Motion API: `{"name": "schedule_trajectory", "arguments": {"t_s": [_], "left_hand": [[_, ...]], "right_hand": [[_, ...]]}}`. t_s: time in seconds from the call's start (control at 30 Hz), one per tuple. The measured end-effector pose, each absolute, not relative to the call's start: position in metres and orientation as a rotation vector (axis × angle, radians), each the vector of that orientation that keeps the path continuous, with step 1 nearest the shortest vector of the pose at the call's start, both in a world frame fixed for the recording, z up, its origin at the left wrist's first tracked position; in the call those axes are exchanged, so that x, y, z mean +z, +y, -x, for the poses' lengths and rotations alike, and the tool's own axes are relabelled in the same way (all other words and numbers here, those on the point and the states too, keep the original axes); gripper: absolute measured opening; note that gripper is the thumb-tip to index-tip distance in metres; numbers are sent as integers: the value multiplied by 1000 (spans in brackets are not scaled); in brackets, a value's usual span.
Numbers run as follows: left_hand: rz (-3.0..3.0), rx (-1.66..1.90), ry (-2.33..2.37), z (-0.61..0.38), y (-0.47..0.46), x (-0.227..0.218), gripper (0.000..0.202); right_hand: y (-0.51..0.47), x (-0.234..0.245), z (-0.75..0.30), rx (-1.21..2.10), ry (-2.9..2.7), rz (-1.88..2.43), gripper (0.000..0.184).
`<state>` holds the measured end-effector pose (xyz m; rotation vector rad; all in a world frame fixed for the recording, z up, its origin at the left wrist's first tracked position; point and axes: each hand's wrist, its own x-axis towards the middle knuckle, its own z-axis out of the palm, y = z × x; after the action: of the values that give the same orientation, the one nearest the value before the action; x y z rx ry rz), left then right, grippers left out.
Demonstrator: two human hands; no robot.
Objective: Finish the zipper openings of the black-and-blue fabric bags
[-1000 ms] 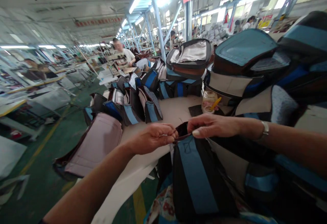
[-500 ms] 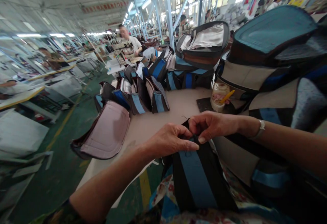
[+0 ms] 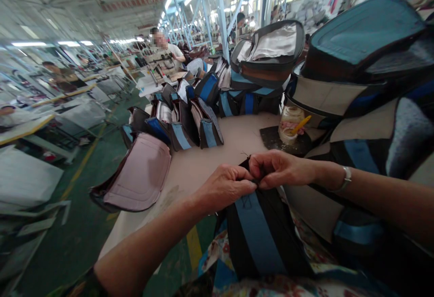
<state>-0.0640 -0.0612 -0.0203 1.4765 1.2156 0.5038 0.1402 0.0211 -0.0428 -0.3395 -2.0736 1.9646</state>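
A black bag piece [image 3: 261, 238] with a blue stripe down its middle lies across my lap. At its far end, my left hand [image 3: 225, 186] is closed, thumb and forefinger pinching the dark edge. Right beside it my right hand [image 3: 281, 169] pinches the same edge with curled fingers, and the two sets of fingertips almost meet. Loose dark threads stick up just beyond my fingers, and more thread lies on the blue stripe. Whatever small part sits between the fingertips is hidden.
A glass jar [image 3: 291, 123] with a yellow-handled tool stands on a dark mat [image 3: 269, 139]. Bag pieces [image 3: 181, 127] crowd the table [image 3: 190, 163] at the back left; larger ones [image 3: 366, 39] are stacked on the right. A pink-lined piece [image 3: 137, 172] overhangs the left edge. A co-worker [image 3: 169, 50] sits beyond.
My right thumb has drawn in toward its curled fingers, and my left thumb has pulled back slightly from over the stripe. Both hands stay at the bag piece's far end.
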Motion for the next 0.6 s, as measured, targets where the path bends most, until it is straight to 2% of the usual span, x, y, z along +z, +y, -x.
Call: {"name": "schedule_trajectory", "arguments": {"t_s": [0.13, 0.23, 0.43, 0.6], "left_hand": [[-1501, 492, 1212, 63, -61, -16, 17], [-1551, 471, 1221, 63, -61, -14, 18], [-1685, 436, 1270, 62, -62, -12, 18], [-1745, 449, 1324, 62, -63, -12, 17]], "right_hand": [[18, -38, -145, 1902, -2153, 401, 25], [17, -32, -144, 1704, -2282, 465, 29], [13, -30, -141, 1466, -2427, 536, 14], [4, -34, -141, 1094, -2476, 495, 2]]}}
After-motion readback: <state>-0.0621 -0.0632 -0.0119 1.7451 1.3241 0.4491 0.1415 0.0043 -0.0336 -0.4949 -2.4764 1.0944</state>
